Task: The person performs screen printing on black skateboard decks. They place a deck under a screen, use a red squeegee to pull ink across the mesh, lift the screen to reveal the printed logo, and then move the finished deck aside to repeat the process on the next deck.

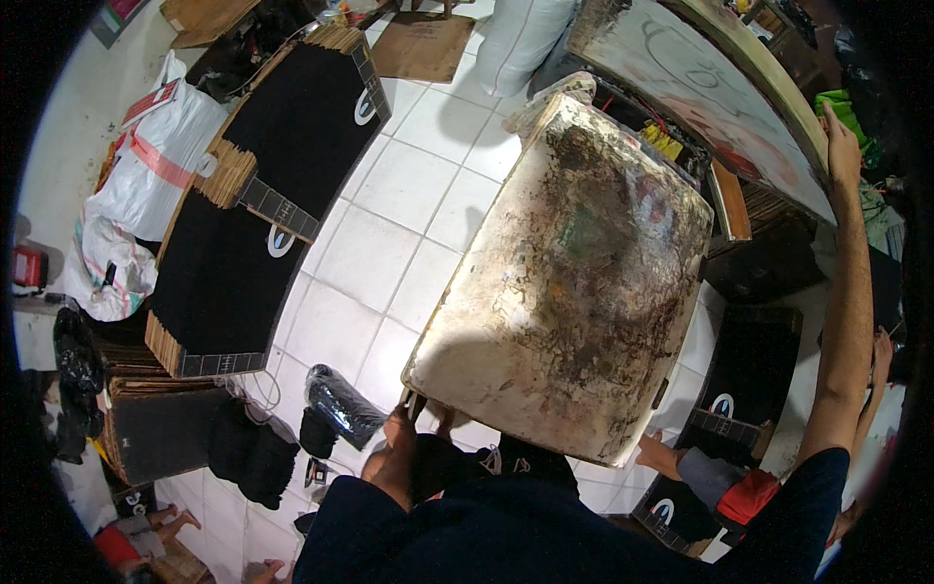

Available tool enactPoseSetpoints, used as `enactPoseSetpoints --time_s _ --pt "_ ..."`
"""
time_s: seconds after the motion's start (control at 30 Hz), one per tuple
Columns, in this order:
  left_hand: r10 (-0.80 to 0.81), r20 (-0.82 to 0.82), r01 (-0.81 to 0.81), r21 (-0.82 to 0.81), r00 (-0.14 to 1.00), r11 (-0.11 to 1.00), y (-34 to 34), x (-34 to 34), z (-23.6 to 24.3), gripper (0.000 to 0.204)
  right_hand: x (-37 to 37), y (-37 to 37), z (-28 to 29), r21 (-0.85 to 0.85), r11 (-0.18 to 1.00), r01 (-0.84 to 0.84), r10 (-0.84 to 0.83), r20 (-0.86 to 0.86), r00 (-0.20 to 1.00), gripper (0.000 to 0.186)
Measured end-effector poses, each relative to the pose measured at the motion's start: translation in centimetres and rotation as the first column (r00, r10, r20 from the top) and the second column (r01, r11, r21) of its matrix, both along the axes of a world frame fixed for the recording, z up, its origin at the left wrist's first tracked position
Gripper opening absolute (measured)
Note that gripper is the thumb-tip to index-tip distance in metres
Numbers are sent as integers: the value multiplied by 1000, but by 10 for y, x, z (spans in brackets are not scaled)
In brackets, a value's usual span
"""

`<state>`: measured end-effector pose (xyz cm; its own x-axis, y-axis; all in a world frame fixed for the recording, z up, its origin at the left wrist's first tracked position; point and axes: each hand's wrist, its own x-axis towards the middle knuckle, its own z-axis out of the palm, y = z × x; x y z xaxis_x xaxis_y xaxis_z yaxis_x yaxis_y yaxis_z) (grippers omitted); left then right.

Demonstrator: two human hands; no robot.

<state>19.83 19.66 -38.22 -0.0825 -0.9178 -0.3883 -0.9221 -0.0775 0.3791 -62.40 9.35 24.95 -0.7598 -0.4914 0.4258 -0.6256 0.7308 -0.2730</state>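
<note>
My right arm stretches far up the right side, and my right hand is closed on the edge of a large pale board with a wooden rim. Red and grey marks cover that board's face. My left hand is low, next to the near left corner of a worn table top. Its fingers are partly hidden at that corner, so their grip does not show. Dark stains and peeling patches spread over the table top, and nothing lies on it.
Black-topped stacks of sheets stand along the left, beside white sacks. A plastic-wrapped black bundle lies on the white tiled floor. Another person in red sits at the lower right, near more black stacks.
</note>
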Motion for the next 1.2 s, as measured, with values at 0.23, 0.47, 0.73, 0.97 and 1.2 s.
enactPoseSetpoints --time_s 0.23,0.47,0.73,0.97,1.2 --pt "-6 191 113 -555 982 824 -138 -20 81 25 1 -1 0 16 1000 -17 18 -60 998 75" --pt "127 193 29 -648 973 761 -264 43 299 30 4 -1 -1 50 988 -148 154 -149 977 74" --pt "82 -284 -266 -704 955 658 -255 273 579 40 7 -9 0 48 989 -140 143 -57 988 72" --pt "229 -484 -515 -619 845 593 -234 336 549 33 29 -6 -2 78 995 -56 57 -19 998 67" --pt "165 -689 -517 -342 705 785 -214 163 307 37 69 3 -17 19 1000 3 0 -148 989 56"
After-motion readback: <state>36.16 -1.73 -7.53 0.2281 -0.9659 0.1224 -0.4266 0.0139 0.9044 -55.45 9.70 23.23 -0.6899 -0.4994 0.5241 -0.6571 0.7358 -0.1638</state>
